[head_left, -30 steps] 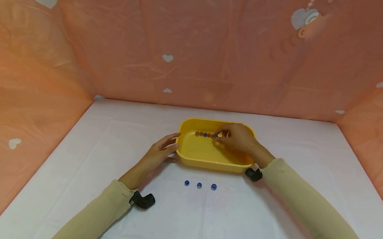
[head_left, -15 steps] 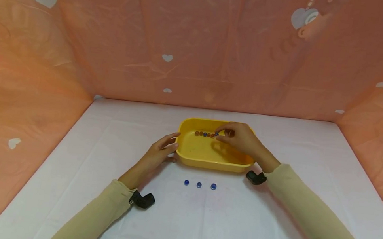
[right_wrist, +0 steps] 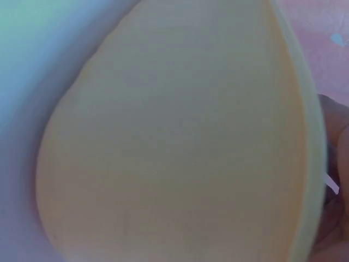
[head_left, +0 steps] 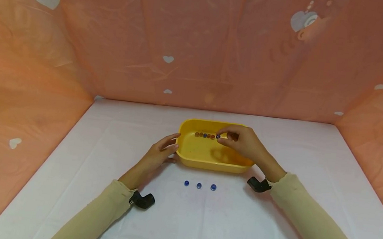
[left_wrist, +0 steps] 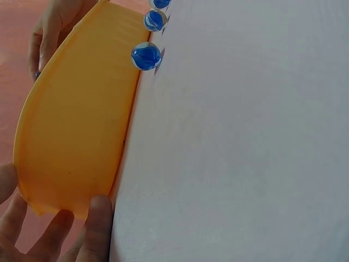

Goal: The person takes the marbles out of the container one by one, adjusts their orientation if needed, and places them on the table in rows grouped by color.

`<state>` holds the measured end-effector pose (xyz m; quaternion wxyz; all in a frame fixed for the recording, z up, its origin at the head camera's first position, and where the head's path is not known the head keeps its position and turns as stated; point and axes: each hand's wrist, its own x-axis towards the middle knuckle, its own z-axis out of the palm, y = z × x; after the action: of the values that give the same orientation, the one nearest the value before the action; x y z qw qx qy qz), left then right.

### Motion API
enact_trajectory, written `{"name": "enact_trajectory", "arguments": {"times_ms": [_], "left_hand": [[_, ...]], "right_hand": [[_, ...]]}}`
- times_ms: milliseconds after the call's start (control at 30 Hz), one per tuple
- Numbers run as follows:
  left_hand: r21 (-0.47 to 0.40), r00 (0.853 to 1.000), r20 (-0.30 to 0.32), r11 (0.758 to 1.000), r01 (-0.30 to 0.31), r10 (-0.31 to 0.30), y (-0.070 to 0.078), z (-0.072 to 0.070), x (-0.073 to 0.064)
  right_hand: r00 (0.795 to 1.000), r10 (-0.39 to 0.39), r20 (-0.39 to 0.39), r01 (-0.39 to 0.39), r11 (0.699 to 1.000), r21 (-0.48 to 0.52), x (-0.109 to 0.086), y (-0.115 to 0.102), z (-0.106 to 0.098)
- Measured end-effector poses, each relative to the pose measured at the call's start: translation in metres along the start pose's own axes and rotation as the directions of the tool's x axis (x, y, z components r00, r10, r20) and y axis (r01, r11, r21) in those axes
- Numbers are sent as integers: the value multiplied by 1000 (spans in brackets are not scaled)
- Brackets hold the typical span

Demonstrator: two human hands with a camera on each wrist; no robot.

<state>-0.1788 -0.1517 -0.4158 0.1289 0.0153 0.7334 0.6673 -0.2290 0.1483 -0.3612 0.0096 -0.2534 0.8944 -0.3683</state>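
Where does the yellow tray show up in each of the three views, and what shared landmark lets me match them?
Head: yellow tray at centre, on the white cloth, the left hand against its left end.
Left wrist: the tray's outer wall fills the left side, fingers at its lower corner.
Right wrist: blurred tray interior fills most of the frame.
Shared landmark: the tray's rounded rim; the blue marbles link the head and left wrist views only.

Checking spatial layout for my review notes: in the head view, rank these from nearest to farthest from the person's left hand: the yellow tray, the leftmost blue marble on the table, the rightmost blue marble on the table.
1. Yellow tray: touched at its left end by the left hand.
2. Leftmost blue marble: on the table, in front of the tray.
3. Rightmost blue marble: same row, further right.
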Motion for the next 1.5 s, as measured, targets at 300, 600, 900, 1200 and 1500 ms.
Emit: {"name": "enact_trajectory", "arguments": {"times_ms": [300, 600, 900, 1200, 1500], "left_hand": [[19, 1000, 3, 1000, -16, 16, 0, 1, -1], [-1, 1000, 15, 1000, 3, -3, -2, 3, -1], [-24, 1000, -1, 1000, 14, -14, 0, 3, -1], [-45, 999, -24, 998, 44, -45, 2, 3, 0], [-44, 995, -49, 995, 88, -90, 2, 2, 1]], "right_hand": [[1000, -5, -6, 6, 1000, 20, -15, -4, 0], [999, -35, -9, 35, 999, 31, -34, -11, -3], [999, -38, 6, 37, 996, 80, -60, -11, -6], [995, -96, -3, 96, 984, 153, -83, -1, -2], [987, -159, 23, 151, 965, 213, -94, 3, 4]]}}
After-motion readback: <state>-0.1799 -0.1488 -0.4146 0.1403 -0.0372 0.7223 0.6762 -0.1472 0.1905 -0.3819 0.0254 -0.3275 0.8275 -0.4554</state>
